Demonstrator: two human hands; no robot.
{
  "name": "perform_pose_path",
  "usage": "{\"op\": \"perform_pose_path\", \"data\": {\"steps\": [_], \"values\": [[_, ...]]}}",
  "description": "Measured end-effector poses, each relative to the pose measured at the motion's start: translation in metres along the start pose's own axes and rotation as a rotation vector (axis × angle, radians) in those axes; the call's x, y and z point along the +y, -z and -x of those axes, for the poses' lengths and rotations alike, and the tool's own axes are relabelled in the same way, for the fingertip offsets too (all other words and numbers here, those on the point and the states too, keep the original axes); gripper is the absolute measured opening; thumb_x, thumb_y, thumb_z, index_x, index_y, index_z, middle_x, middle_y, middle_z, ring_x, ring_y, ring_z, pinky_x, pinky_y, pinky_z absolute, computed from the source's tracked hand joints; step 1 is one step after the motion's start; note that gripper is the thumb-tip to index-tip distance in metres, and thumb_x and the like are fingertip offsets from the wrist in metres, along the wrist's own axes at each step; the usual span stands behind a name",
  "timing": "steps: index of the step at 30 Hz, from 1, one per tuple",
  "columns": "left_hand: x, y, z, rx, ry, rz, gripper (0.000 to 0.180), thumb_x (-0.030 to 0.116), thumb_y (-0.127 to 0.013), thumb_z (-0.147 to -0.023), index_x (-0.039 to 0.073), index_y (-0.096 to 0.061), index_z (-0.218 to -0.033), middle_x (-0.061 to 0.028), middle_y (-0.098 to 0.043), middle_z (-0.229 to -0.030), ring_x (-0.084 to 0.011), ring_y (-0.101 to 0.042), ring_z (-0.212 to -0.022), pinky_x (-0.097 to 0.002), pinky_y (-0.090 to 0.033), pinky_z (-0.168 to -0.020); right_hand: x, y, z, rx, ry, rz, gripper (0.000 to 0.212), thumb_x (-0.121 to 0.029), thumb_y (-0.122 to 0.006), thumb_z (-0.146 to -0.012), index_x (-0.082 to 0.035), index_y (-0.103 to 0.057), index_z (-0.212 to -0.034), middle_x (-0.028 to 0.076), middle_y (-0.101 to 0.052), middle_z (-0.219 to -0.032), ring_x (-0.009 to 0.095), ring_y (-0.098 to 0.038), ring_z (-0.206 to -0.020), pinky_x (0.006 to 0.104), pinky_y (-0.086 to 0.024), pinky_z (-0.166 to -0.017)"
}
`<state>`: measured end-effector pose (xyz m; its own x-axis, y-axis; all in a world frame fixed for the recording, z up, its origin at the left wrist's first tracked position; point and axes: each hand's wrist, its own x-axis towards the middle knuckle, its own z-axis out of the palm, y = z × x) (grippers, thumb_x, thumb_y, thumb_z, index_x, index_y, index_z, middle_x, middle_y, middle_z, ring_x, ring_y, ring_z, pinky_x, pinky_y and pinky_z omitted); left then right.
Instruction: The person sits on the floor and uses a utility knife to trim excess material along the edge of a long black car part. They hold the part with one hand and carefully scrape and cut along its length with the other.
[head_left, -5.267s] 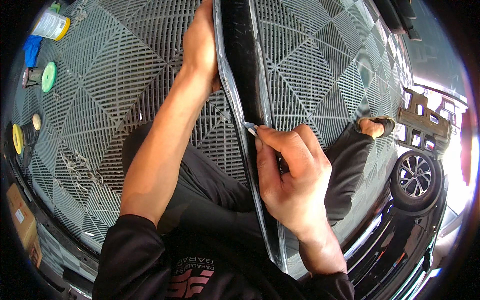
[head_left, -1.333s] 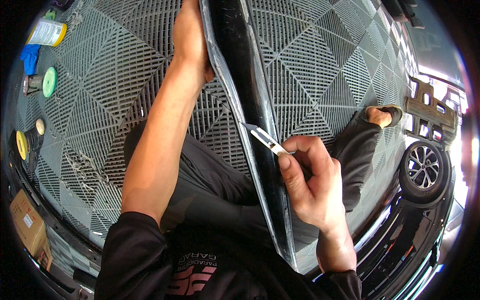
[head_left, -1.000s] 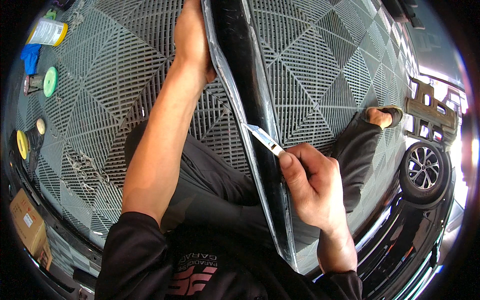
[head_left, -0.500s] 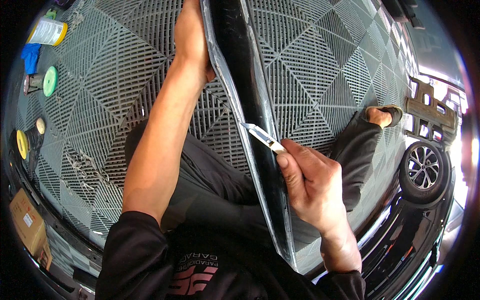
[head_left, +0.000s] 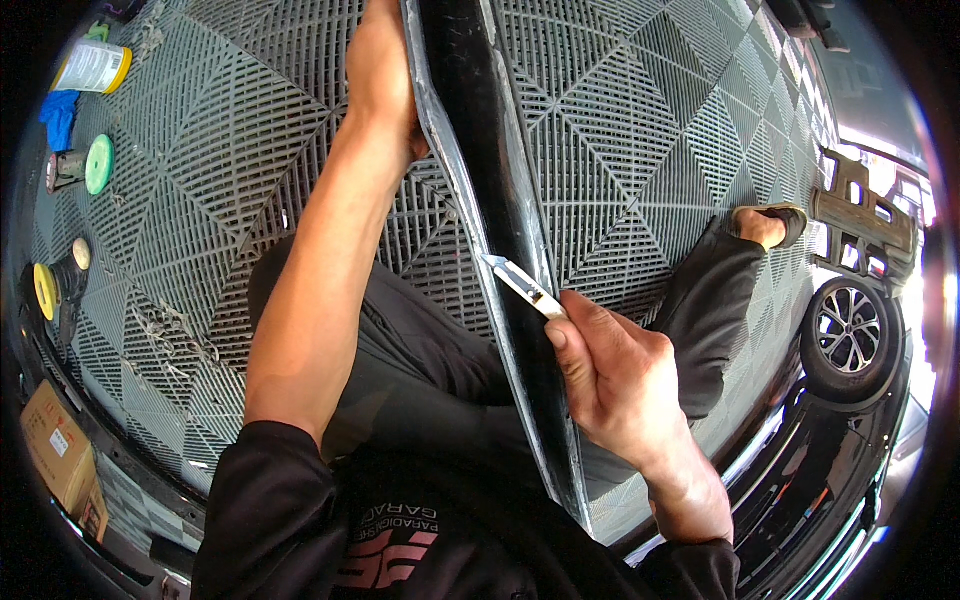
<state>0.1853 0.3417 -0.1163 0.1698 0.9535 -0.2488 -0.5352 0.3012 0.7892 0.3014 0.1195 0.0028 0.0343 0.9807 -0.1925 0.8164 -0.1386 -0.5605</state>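
A long, glossy black car trim piece (head_left: 500, 180) slants from the top of the view down to my lap, with pale scuffed rims along both sides. Its upper left edge is gripped by my left hand (head_left: 382, 75), whose fingers are mostly hidden behind the piece. Pinched between the thumb and fingers of my right hand (head_left: 622, 375) is a slim utility knife (head_left: 530, 288). The knife crosses over the trim's dark channel, and its blade tip touches or nearly touches the left rim.
Slatted grey floor tiles (head_left: 640, 120) surround my crossed legs. At the left lie a white tub (head_left: 92, 66), a blue cloth (head_left: 58, 120), a green round pad (head_left: 99, 165), a polisher with a yellow pad (head_left: 45, 291) and a cardboard box (head_left: 58, 447). A wheel (head_left: 848, 340) stands at the right.
My right hand and the knife have slid slightly down along the trim's left rim, toward me. The left hand holds nearly the same place on the trim.
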Motion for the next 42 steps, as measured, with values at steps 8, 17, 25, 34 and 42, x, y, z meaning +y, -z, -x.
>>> {"op": "perform_pose_path", "data": {"steps": [8, 17, 25, 34, 42], "values": [[0.002, 0.0, 0.002, -0.001, 0.036, 0.008, 0.031, 0.028, -0.038, -0.103, 0.006, -0.06, -0.097, -0.0044, -0.059, -0.072, -0.0153, -0.058, -0.057, -0.0285, -0.05, -0.049, 0.0, 0.002, 0.003, 0.014, 0.077, 0.119, 0.024, -0.016, -0.07, -0.088, 0.0, -0.063, -0.104, 0.008, -0.059, -0.061, 0.024, -0.059, -0.047, 0.0355, -0.049, -0.044], [0.003, -0.004, 0.003, -0.02, -0.012, -0.026, 0.029, 0.027, -0.04, -0.103, 0.006, -0.06, -0.098, -0.0035, -0.059, -0.07, -0.0144, -0.056, -0.054, -0.027, -0.049, -0.048, 0.002, 0.001, 0.007, -0.005, 0.092, 0.108, 0.022, -0.016, -0.07, -0.089, -0.001, -0.062, -0.101, 0.007, -0.057, -0.059, 0.023, -0.058, -0.045, 0.0351, -0.048, -0.043], [0.001, -0.005, 0.0, -0.026, -0.013, -0.034, 0.029, 0.026, -0.04, -0.103, 0.006, -0.06, -0.097, -0.0035, -0.059, -0.071, -0.0143, -0.056, -0.055, -0.0273, -0.049, -0.048, 0.006, 0.0, 0.015, -0.007, 0.115, 0.15, 0.023, -0.017, -0.069, -0.089, -0.001, -0.062, -0.102, 0.007, -0.057, -0.06, 0.023, -0.057, -0.045, 0.0346, -0.047, -0.043], [0.002, -0.005, 0.004, 0.009, -0.03, -0.092, 0.029, 0.027, -0.041, -0.102, 0.006, -0.06, -0.097, -0.0037, -0.059, -0.072, -0.0144, -0.056, -0.055, -0.0273, -0.049, -0.048, 0.009, -0.002, 0.021, -0.01, 0.125, 0.15, 0.024, -0.016, -0.071, -0.088, 0.0, -0.061, -0.102, 0.007, -0.057, -0.06, 0.023, -0.057, -0.044, 0.0341, -0.047, -0.043], [-0.002, -0.001, -0.002, -0.043, -0.029, -0.04, 0.031, 0.027, -0.039, -0.103, 0.006, -0.061, -0.097, -0.004, -0.059, -0.071, -0.0142, -0.056, -0.055, -0.027, -0.049, -0.048, 0.012, -0.004, 0.032, -0.036, 0.122, 0.146, 0.027, -0.016, -0.073, -0.086, 0.001, -0.061, -0.103, 0.007, -0.058, -0.062, 0.023, -0.056, -0.045, 0.0339, -0.047, -0.043]]}}
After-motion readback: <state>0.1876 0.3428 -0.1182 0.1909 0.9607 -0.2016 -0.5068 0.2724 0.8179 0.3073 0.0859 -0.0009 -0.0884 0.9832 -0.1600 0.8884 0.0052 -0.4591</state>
